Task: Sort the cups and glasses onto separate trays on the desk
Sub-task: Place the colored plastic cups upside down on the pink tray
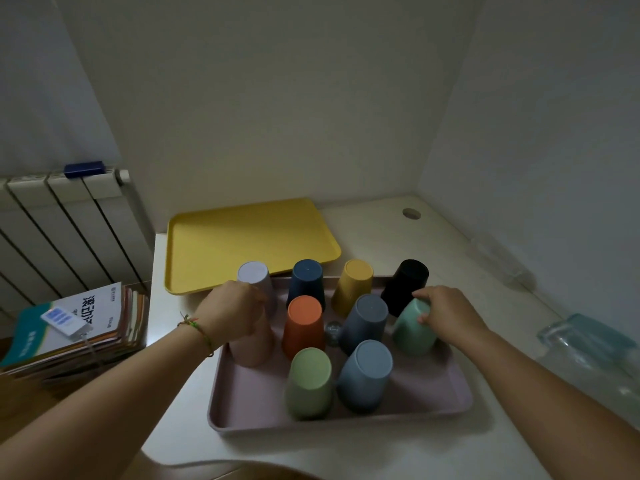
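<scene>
Hands reach over the pink tray (433, 393) of upturned cups: left hand (230, 311) wraps the top of the pink cup (251, 348) at the tray's left edge, right hand (446, 311) grips the tilted mint cup (412, 329) on the right. Book (74, 320) cover text is too blurred to read. Yellow tray (242, 240) lies behind; glasses (585, 344) stand on the desk (398, 233), far right.

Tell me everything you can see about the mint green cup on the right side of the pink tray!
The mint green cup is a plain, matte cup, plastic by the look of it, turned upside down with its base up. It stands on the right side of the pink tray and leans a little. The right hand grips its base. The black cup is close behind it and the grey cup to its left.
</scene>
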